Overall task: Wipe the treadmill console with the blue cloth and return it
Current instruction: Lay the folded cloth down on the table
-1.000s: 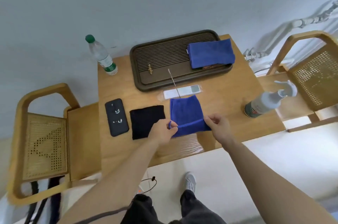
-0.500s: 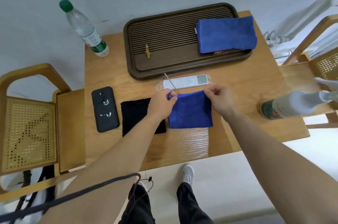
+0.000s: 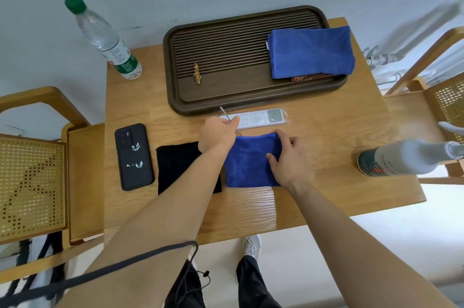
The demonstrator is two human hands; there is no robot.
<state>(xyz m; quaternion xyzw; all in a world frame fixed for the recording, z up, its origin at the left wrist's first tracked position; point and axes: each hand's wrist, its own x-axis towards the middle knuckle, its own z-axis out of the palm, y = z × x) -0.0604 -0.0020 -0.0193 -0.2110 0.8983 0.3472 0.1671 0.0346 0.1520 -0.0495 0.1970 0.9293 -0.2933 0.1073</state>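
A small blue cloth lies folded flat on the wooden table, near its middle. My left hand is closed at the cloth's far left corner, its fingertips pinched beside a thin metal pick. My right hand lies on the cloth's right side, fingers curled over the far right corner and thumb on the fabric. A second, larger blue cloth rests folded in the right part of the dark tray.
A black cloth and a black phone lie left of the blue cloth. A white remote sits just beyond it. A water bottle stands far left, a spray bottle at the right. Wooden chairs flank the table.
Both hands carried the cloth's near edge away from me and folded it over the far edge. The cloth now lies flat, and my right hand has come down onto it.
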